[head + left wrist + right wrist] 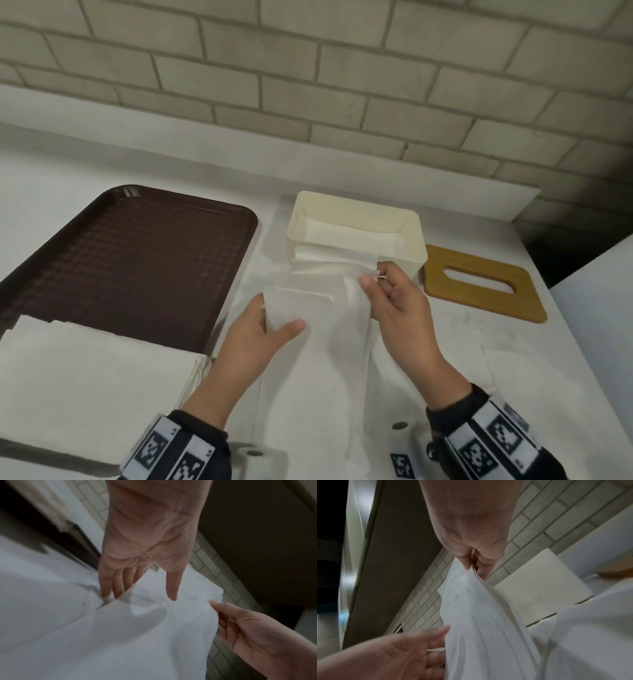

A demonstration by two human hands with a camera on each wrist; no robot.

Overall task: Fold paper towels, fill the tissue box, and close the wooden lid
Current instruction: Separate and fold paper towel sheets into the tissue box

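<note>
- Writing: no brand or label is readable. Black-and-white square code markers sit on both sleeve cuffs [493, 442] at the bottom of the head view; small characters beside them are too blurred to read.
- Left hand [255, 337]: lower centre of the head view. Thumb lies on top of the folded paper towel [308, 291], fingers underneath, pinching its near left corner. In the left wrist view the fingers [109, 584] are nearly straight, the thumb laid flat on the sheet.
- Right hand [394, 301]: centre right of the head view. Thumb and forefinger pinch the towel's far right edge, other fingers loosely curled. Right wrist view shows the fingertips [469, 563] closed on several layered plies.
- Paper towel: held between both hands above the bench [513, 359], just in front of the tissue box [404, 246].
- Tissue box: cream, open-topped, centre of frame; white towels lie inside, one draped over its near wall.
- Wooden lid [479, 284]: flat on the bench, just right of the box, oval slot upward.
- Brown tray [130, 253]: left of frame; a stack of unfolded towels [85, 377] covers its near end.
</note>
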